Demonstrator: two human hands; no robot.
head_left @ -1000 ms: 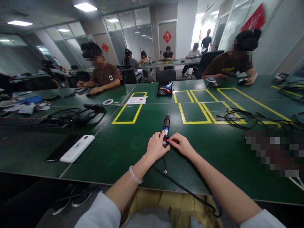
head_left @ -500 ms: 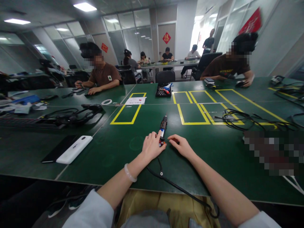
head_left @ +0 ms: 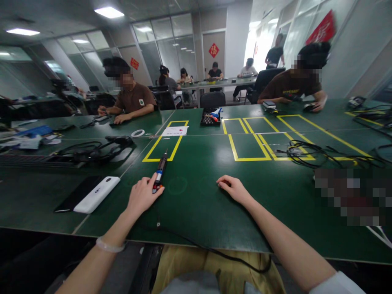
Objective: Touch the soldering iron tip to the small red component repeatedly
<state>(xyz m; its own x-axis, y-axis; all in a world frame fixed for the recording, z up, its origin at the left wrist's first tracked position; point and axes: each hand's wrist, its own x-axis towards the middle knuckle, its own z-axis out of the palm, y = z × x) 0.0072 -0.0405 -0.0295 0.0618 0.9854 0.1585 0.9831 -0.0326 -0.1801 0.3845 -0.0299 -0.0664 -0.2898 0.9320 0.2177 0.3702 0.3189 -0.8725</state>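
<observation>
My left hand [head_left: 143,196] is closed around the rear part of an electric screwdriver [head_left: 161,167], near its blue and white band. The tool is black, with a thin bit at its front end pointing away from me, toward a yellow taped outline. Its black cord [head_left: 196,241] runs back under my hand and over the table's front edge. My right hand [head_left: 234,189] rests on the green tabletop, right of centre, with its fingers curled in. A dark spot shows between finger and thumb; whether it is a small thing or shadow I cannot make out.
A white phone-like slab [head_left: 97,195] and a black one [head_left: 78,194] lie left. A headset with cables [head_left: 92,149] is behind them. A black tray of tools [head_left: 210,118] and a paper sheet [head_left: 174,130] lie ahead. Cables [head_left: 297,151] coil right. Two people sit opposite.
My left hand has moved left, carrying the electric screwdriver from the middle toward the left taped outline, and the cord has shifted with it. My right hand stays in place, its fingers slightly more curled.
</observation>
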